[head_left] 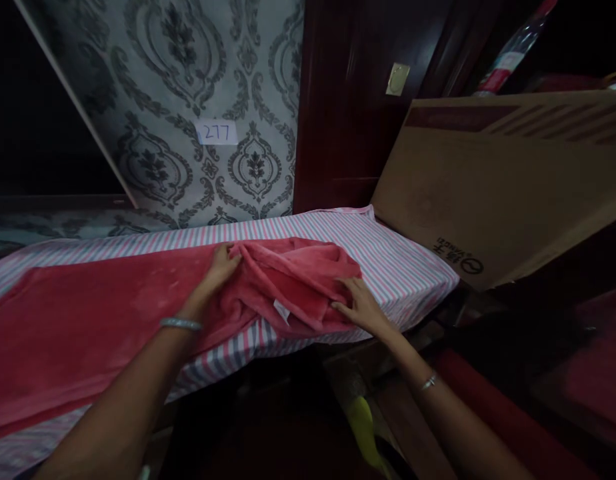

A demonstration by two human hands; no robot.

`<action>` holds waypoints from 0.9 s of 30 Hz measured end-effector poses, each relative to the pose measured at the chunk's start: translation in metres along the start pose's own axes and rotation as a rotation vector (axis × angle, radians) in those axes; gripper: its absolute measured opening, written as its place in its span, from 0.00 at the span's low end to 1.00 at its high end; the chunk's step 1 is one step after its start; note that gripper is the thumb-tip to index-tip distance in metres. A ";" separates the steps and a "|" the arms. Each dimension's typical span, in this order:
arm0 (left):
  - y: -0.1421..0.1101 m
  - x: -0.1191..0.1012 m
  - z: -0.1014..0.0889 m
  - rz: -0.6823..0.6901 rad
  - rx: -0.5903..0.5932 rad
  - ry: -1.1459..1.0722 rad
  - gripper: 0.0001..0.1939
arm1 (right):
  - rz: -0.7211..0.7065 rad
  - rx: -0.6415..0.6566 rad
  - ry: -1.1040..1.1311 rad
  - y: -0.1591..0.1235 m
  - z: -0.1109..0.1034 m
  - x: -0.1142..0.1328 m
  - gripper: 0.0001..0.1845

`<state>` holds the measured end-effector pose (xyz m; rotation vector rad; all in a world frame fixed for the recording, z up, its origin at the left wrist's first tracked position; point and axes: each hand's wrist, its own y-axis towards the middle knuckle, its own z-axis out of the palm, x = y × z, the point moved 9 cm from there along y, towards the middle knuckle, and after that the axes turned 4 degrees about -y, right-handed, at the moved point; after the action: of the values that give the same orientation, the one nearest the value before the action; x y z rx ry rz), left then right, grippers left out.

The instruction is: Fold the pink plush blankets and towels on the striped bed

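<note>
Partly rumpled, the plush red blanket (148,290) is pinched by the left fingers (232,259) and right fingers (353,288).

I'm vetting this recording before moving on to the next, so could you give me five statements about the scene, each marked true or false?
1. The left hand and the right hand both touch the red cloth. True.
2. The red cloth lies smooth over its whole length. False: it is bunched between the hands.
3. A white tag shows on the bunched part. True.
4. The number on the wall is 217. False: the paper label reads 277.
5. The cardboard box is at the left of the picture. False: the cardboard box is at the right.
</note>
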<state>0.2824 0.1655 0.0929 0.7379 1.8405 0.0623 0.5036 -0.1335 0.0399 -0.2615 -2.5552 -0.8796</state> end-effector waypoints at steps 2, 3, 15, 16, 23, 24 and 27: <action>-0.033 -0.010 -0.008 0.160 -0.049 0.187 0.12 | 0.012 -0.008 -0.069 -0.021 -0.003 -0.016 0.27; -0.054 -0.023 -0.006 0.272 -0.035 0.267 0.16 | 0.029 -0.023 -0.080 -0.029 -0.006 -0.024 0.25; -0.185 -0.085 0.129 0.954 0.400 0.596 0.06 | 0.278 -0.195 0.208 -0.001 -0.045 -0.027 0.14; -0.183 -0.086 0.134 0.956 0.407 0.582 0.05 | 0.315 -0.246 0.245 0.008 -0.055 -0.022 0.14; -0.186 -0.097 0.131 0.950 0.348 0.501 0.09 | 0.044 0.046 0.107 0.047 -0.017 0.056 0.07; -0.186 -0.097 0.127 0.955 0.323 0.482 0.09 | 0.010 0.137 0.071 0.043 -0.003 0.062 0.05; -0.185 -0.094 0.120 0.943 0.274 0.438 0.10 | 0.006 0.202 0.114 0.030 0.014 0.062 0.07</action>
<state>0.3217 -0.0673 0.0533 1.8520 1.7503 0.6300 0.4524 -0.0993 0.0742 -0.1525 -2.5108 -0.6101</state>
